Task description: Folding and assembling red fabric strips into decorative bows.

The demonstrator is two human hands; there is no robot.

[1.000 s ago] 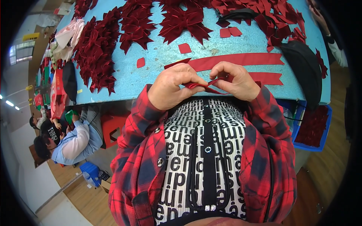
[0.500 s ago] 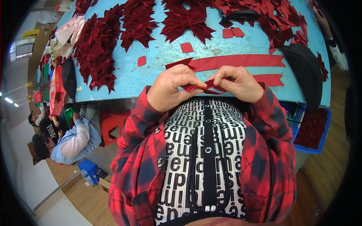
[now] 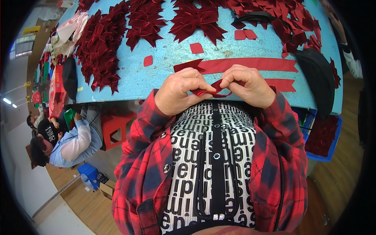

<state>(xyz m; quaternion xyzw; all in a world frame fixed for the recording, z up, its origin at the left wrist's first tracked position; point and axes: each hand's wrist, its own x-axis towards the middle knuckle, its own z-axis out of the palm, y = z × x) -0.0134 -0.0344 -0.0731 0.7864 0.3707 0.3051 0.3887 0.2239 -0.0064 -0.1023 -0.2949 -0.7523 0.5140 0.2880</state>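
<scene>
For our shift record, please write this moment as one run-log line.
left hand: pinching folded dark-red fabric ribbon | right hand: pinching same ribbon | beyond hands: flat red notched-end fabric strips on light-blue table

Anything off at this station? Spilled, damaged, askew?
Nothing looks spilled or damaged. Mildly untidy: small red squares lie scattered on the blue table, apart from the piled bows. The folded ribbon between left hand and right hand shows no visible tear.

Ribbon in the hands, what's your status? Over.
Left hand pinching folded ribbon. Right hand pinching it too. Flat strips just beyond, not blocking.
</scene>
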